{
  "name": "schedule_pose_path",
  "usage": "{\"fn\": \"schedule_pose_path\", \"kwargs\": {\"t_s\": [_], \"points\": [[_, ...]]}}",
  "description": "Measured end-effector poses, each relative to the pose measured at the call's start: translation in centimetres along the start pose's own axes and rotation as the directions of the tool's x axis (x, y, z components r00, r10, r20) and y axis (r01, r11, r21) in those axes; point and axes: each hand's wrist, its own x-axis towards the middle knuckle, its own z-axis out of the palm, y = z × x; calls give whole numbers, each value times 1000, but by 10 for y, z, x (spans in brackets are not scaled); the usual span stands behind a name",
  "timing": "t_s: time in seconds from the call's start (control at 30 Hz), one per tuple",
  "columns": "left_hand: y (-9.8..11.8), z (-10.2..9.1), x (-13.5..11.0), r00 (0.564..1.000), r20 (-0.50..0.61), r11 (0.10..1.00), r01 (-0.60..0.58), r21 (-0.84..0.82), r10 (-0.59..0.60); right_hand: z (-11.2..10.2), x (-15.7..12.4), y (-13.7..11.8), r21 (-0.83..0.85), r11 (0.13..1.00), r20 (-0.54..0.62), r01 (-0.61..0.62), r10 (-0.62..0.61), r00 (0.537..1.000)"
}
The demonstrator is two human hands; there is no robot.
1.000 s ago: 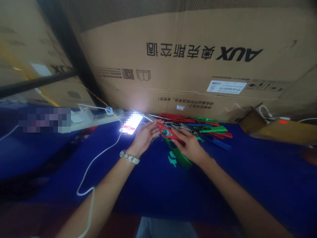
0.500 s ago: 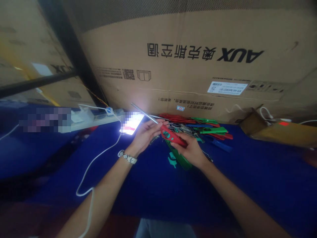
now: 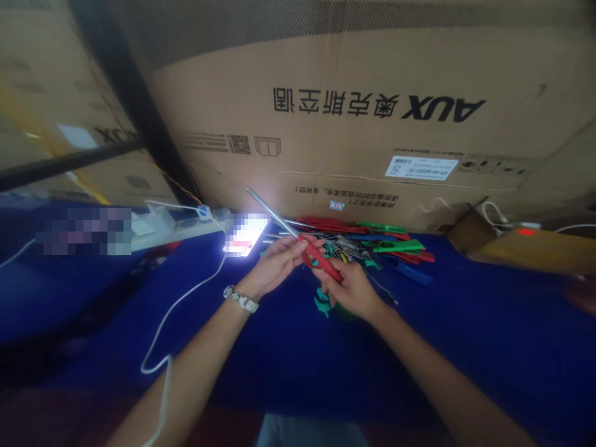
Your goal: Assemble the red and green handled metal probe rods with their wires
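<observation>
Both my hands hold one red long-nosed lighter (image 3: 321, 262) above the blue tabletop. My left hand (image 3: 277, 264), with a watch at the wrist, pinches it where the red handle meets the thin metal tube (image 3: 271, 212), which points up and to the left. My right hand (image 3: 350, 289) is wrapped round the lower end of the red handle. Just behind my hands lies a pile of red, green and blue lighter handles and metal parts (image 3: 372, 242).
A lit phone (image 3: 245, 234) lies left of my hands, with a white cable (image 3: 179, 304) trailing toward me. A white power strip (image 3: 170, 222) sits further left. A large AUX cardboard box (image 3: 372, 124) forms the back wall. A small cardboard piece (image 3: 470, 226) lies at right.
I have lifted the red lighter off the pile and tilted it, so its metal tube now points steeply up to the left. My right hand has slid down the handle.
</observation>
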Motion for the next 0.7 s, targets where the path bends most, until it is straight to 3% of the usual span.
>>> {"fn": "schedule_pose_path", "kwargs": {"t_s": [0.13, 0.33, 0.47, 0.7], "points": [[-1, 0, 0, 999, -44, 999, -24, -30, 22, 3, -1, -1, 59, 998, 6, -13, 13, 1000], [6, 7, 0, 997, -81, 992, -12, -126, 2, 8, -1, -1, -172, 980, -26, 99, -105, 994], [6, 21, 0, 996, -89, 979, -10, -203, -8, 13, -2, -7, -255, 962, -56, 95, -113, 992], [5, 24, 1, 996, -91, 962, -20, -273, -5, 22, -1, -10, -221, 970, -117, 100, -128, 985]]}}
